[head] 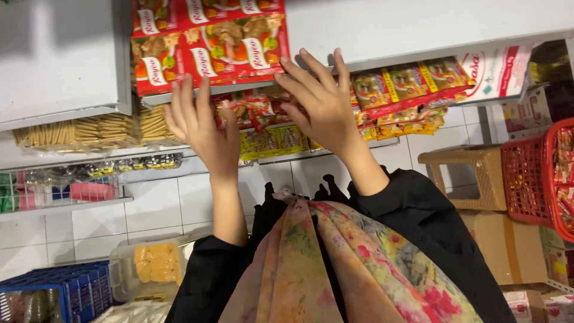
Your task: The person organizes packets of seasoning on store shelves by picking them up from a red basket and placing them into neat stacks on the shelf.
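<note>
The red sachets (209, 51) on the shelf (66, 57) are glossy plastic film, catching the light (creased in places). That shelf looks like smooth, matt painted metal. Right of the sachets, the orange packets (412, 81) shine the same way. The basket (526, 179) and stool (472, 173) further right are ribbed plastic; the box (508, 248) below is matt cardboard. The black sleeves (418, 203) are matt cloth.
</note>
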